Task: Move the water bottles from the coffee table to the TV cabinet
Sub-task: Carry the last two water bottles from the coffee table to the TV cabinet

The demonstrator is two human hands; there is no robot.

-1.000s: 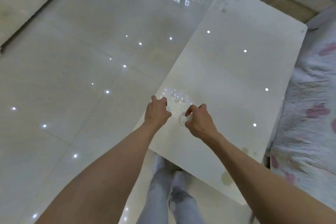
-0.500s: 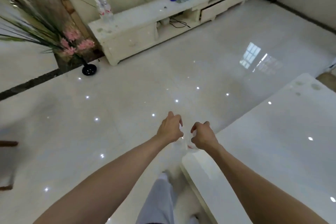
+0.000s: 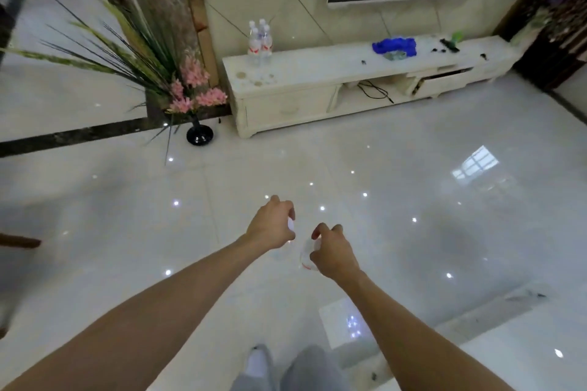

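Head view: 2 clear water bottles are being carried by their tops, 1 pinched in the left hand (image 3: 270, 225), its bottle (image 3: 290, 225) mostly hidden, 1 in the right hand (image 3: 333, 252), its bottle (image 3: 306, 255) hanging below. The carry step is judged to be in hand. Next, the glossy floor (image 3: 397, 168) must be crossed to the TV cabinet (image 3: 317, 73), where 3 bottles (image 3: 261, 41) already stand. Red labels are seen, but no writing can be read.
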